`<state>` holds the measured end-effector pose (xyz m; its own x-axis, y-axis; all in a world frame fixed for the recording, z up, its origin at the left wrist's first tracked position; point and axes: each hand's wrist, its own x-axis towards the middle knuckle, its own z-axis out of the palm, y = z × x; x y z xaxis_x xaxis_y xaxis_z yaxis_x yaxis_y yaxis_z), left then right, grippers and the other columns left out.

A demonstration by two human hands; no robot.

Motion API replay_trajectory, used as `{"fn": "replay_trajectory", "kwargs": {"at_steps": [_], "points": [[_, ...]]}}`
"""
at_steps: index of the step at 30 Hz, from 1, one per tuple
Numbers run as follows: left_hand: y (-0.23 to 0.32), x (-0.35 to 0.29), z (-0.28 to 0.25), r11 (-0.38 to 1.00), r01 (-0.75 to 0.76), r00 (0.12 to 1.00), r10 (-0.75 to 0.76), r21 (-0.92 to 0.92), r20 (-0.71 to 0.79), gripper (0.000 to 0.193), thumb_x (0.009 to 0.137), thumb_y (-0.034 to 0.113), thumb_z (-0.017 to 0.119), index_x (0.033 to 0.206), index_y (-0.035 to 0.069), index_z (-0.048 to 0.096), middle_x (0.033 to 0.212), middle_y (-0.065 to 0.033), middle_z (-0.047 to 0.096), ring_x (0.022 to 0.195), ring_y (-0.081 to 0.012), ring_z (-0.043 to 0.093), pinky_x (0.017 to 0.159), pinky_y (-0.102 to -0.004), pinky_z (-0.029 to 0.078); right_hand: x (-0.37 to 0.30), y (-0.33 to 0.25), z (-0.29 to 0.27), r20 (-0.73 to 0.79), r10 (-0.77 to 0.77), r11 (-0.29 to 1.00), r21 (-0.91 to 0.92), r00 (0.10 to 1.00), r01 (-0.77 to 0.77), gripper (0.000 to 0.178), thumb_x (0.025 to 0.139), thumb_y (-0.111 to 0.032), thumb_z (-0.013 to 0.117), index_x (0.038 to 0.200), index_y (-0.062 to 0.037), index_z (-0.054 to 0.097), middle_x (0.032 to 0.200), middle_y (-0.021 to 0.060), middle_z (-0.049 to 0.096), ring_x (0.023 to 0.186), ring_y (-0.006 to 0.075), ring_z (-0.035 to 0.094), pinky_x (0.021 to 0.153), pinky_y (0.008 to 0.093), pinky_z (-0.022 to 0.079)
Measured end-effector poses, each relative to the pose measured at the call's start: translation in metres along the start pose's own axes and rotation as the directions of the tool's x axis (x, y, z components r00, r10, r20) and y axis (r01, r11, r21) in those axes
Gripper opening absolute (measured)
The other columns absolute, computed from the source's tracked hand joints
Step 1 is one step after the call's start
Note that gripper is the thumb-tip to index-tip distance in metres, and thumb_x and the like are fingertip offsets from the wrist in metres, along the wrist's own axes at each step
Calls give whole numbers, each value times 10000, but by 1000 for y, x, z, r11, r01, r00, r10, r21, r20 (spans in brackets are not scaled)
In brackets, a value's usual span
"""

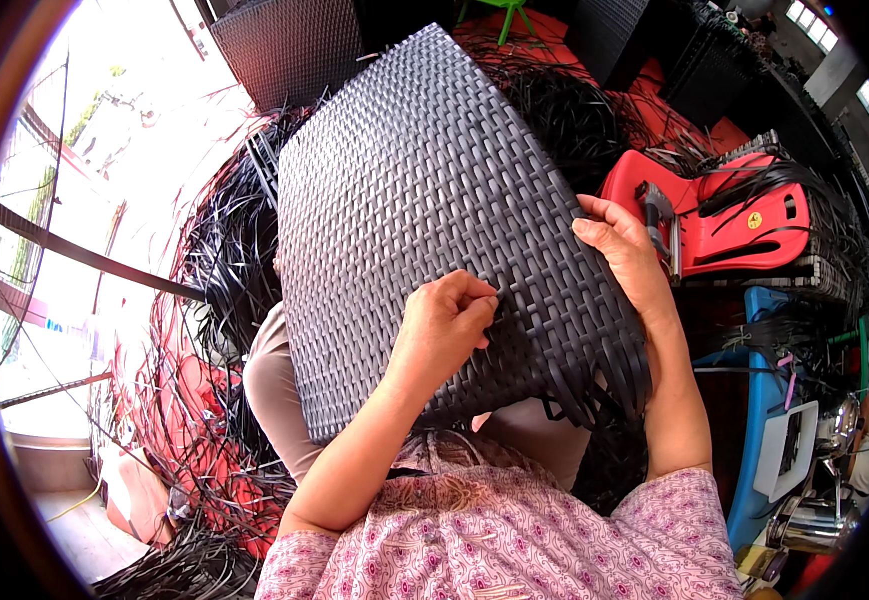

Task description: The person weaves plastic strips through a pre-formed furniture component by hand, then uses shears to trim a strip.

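A large dark grey woven rattan-style panel [404,200] lies tilted across my lap, its far corner pointing away from me. Over its lower middle, my left hand [444,315] is closed in a pinch right against the weave. What sits between those fingertips is hidden. My right hand [622,245] grips the panel's right edge, thumb on top. Near my right forearm, loose strip ends [594,385] curl down from the panel's lower right corner, where the weave stops.
Heaps of loose black strips [224,240] surround my legs on the red floor covering. To the right stand a red plastic seat [744,220] with a tool lying on it, and a blue plastic piece [754,420]. Other woven pieces [289,45] and a green stool [504,12] are farther back.
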<state>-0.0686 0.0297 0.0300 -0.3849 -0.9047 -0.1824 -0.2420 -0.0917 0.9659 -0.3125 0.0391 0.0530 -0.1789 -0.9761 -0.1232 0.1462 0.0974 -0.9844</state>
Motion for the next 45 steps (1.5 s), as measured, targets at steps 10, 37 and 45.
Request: {"fn": "replay_trajectory", "kwargs": {"at_steps": [10,37,45], "points": [[7,12,-1,999,-31,996,28,38,85,164,918,59,685,1028,-31,605,776,-37,639,671,-78,599,549,-241,503,1,1,-2,3,7,1000,-3,1000,-7,559,945,-195,698,1387,80,493,1166,116,661,994,129,650,895,276,541],[7,13,-7,996,-91,990,93,-22,111,145,949,61,651,1062,-4,588,861,-25,618,691,-82,603,649,-232,510,1,1,-3,13,16,1000,-14,1000,-16,544,954,-223,691,1364,88,513,1161,117,673,972,123,657,882,268,540],[0,23,-12,979,-203,969,196,35,149,171,909,2,633,1075,-9,595,867,-47,627,748,-116,627,688,-275,520,2,2,-4,18,11,1000,-26,1000,-10,528,954,-241,700,1340,84,543,1132,90,678,972,105,643,894,255,527]]}}
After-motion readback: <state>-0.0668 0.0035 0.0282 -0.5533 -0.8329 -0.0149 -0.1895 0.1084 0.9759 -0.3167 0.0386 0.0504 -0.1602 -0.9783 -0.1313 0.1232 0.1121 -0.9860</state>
